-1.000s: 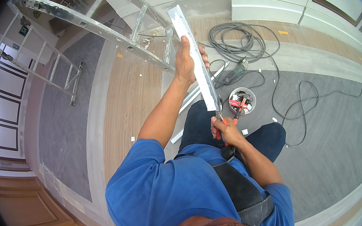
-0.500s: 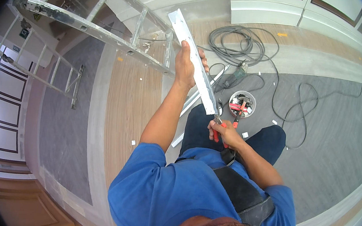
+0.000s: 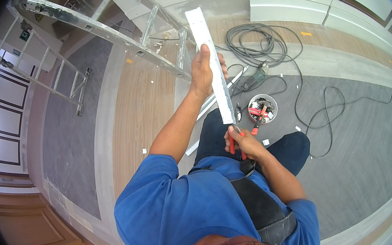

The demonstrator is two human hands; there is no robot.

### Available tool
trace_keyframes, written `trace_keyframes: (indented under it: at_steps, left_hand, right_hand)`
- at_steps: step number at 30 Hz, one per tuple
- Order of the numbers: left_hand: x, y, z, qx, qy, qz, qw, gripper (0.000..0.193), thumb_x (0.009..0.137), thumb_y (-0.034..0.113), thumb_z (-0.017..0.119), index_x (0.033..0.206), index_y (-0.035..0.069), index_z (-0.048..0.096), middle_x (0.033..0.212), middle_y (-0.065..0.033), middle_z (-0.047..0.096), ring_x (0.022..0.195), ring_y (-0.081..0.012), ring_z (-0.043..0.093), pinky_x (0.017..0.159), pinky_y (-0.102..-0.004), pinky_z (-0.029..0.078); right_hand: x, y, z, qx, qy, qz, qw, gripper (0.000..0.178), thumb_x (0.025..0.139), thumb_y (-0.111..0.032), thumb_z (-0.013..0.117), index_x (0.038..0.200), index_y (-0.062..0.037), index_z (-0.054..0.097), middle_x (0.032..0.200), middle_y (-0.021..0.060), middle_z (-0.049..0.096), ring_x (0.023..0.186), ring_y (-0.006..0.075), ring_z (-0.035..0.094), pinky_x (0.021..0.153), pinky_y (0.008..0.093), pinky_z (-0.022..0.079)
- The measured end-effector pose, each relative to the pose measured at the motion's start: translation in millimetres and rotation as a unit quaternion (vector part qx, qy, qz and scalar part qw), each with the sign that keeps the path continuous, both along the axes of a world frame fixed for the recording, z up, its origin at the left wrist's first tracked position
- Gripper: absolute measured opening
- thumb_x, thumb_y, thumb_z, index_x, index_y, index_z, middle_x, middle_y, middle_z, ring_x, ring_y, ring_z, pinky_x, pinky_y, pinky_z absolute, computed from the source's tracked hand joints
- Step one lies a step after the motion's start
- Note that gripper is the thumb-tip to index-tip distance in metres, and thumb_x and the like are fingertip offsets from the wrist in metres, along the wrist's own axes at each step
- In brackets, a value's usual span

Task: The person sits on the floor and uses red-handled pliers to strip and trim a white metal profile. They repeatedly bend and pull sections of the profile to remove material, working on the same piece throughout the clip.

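My left hand [image 3: 204,71] is wrapped round a long white metal profile [image 3: 211,56], which slants from upper left down toward my lap. My right hand [image 3: 244,143] grips red-handled snips [image 3: 232,145] with a grey metal head. The head of the snips meets the near end of the profile, though the exact contact of the blades is too small to make out. Beyond my knees stands a white bucket [image 3: 275,114] with a red-handled hammer [image 3: 258,122] and dark and red bits in it.
More white profiles [image 3: 192,148] lie on the floor beside my left leg. A green and grey power tool [image 3: 255,79] rests near a coiled grey cable [image 3: 249,40]. An aluminium ladder [image 3: 104,32] reaches in from the left. Small white scraps [image 3: 266,142] dot the floor.
The profile has turned slightly about its length, showing more of its broad white face. The snips remain at its near end, their handles looking slightly wider apart.
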State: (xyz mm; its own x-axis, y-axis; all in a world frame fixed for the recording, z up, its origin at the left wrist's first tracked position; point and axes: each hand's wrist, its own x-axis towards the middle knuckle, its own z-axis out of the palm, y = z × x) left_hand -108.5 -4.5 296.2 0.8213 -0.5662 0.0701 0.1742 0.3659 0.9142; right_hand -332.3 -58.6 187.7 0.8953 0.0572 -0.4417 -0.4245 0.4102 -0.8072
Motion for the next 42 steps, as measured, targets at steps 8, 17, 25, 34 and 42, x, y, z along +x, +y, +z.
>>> trace_keyframes:
  at_steps: [8,17,25,34,42]
  left_hand:
    - [6,2,-1,-0.016,0.039,0.057,0.997,0.051,0.108,0.056,0.04,0.112,0.006,0.05,0.084,-0.0083,0.057,0.065,-0.0196,0.06,0.053,-0.036,0.053]
    - [1,4,11,-0.038,0.011,0.05,0.998,0.062,0.103,0.064,0.045,0.106,0.002,0.049,0.083,-0.0101,0.056,0.061,-0.0178,0.061,0.049,-0.0335,0.056]
    - [-3,10,33,-0.052,-0.024,0.037,0.998,0.064,0.103,0.064,0.044,0.108,0.0,0.05,0.082,-0.0103,0.056,0.062,-0.0177,0.062,0.05,-0.034,0.057]
    - [-8,8,58,-0.013,-0.099,0.046,0.994,0.051,0.108,0.053,0.042,0.113,0.004,0.054,0.084,-0.0083,0.059,0.065,-0.0164,0.062,0.053,-0.0326,0.056]
    - [4,-9,56,0.118,-0.217,0.158,0.956,0.038,0.098,0.034,0.073,0.101,0.0,0.059,0.077,-0.006,0.062,0.061,-0.0145,0.064,0.052,-0.0298,0.056]
  right_hand:
    - [-2,-2,14,-0.064,-0.057,-0.007,0.996,0.027,0.097,-0.021,0.068,0.084,0.0016,0.063,0.069,0.0083,0.063,0.061,0.0187,0.064,0.056,0.031,0.049]
    - [4,4,12,-0.056,-0.025,-0.025,0.998,0.039,0.101,-0.029,0.065,0.073,-0.0026,0.058,0.063,0.0049,0.057,0.059,0.0174,0.061,0.056,0.0333,0.049]
    - [7,7,13,-0.061,-0.079,-0.016,0.995,0.038,0.102,-0.028,0.065,0.073,-0.005,0.054,0.062,0.0034,0.055,0.053,0.0125,0.055,0.049,0.0305,0.044]
    - [13,10,18,-0.037,-0.081,-0.044,0.995,0.035,0.101,-0.025,0.065,0.074,-0.0059,0.053,0.063,0.0017,0.052,0.051,0.011,0.05,0.047,0.0295,0.041]
    - [39,0,0,-0.274,-0.049,-0.13,0.951,0.038,0.097,-0.025,0.067,0.067,-0.0042,0.056,0.056,0.0011,0.052,0.053,0.0108,0.049,0.052,0.0345,0.039]
